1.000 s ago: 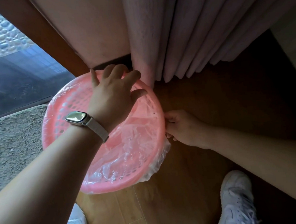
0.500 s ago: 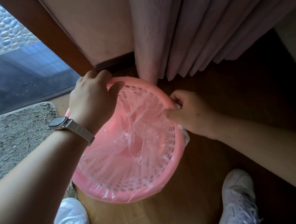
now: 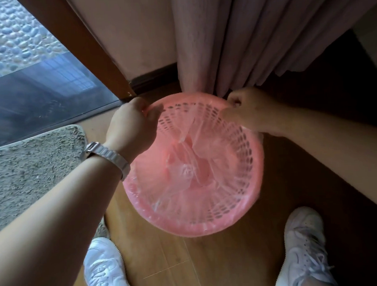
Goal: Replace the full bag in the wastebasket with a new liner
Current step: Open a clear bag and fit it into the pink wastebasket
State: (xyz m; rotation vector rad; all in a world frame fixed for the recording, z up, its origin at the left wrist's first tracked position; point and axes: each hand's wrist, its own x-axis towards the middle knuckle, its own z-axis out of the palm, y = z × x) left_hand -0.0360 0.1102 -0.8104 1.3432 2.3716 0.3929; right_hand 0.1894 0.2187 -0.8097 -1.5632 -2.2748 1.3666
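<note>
A pink perforated plastic wastebasket (image 3: 234, 208) stands on the wooden floor between my feet, seen from above. A clear thin liner (image 3: 191, 164) lies crumpled inside it, with its edge folded over the rim along the near and right sides. My left hand (image 3: 132, 126), with a watch on the wrist, pinches the liner at the far left of the rim. My right hand (image 3: 247, 111) is closed on the liner at the far right of the rim. No full bag is in view.
Pale curtain folds (image 3: 254, 34) hang down just behind the basket. A wall and dark skirting (image 3: 153, 77) meet a wooden door frame on the left. A grey rug (image 3: 32, 173) lies at the left. My white shoes (image 3: 107, 271) (image 3: 304, 250) flank the basket.
Both hands have moved along the rim toward its far side, the left from the upper left, the right from the right side. The basket sits more to the right in view.
</note>
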